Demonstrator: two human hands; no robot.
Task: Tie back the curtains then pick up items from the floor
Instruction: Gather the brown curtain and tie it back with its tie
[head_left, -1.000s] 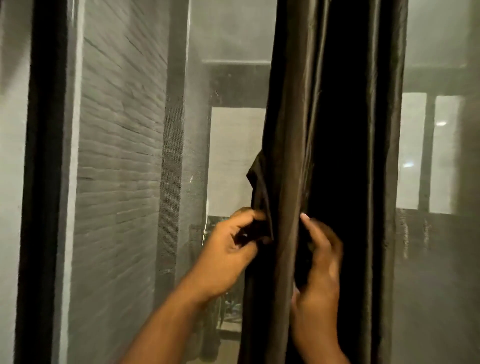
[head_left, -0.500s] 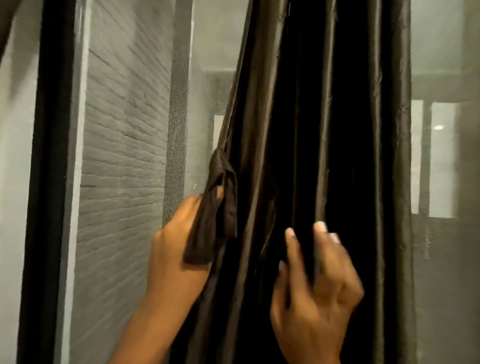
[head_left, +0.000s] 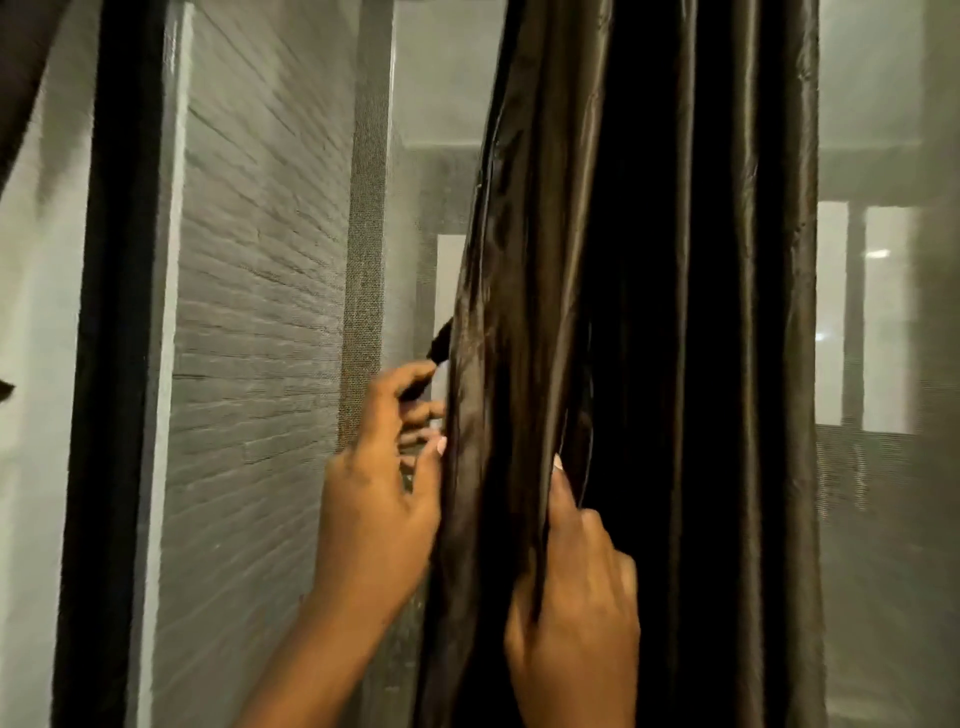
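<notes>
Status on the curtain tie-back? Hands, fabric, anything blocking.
Left hand pinches dark tie strip. Right hand grips bunched curtain. Not yet tied. No obstruction visible.

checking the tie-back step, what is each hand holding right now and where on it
The left hand pinches the dark tie strip near its lower end, at the curtain's left edge. The right hand grips a fold at the curtain's front.
</notes>
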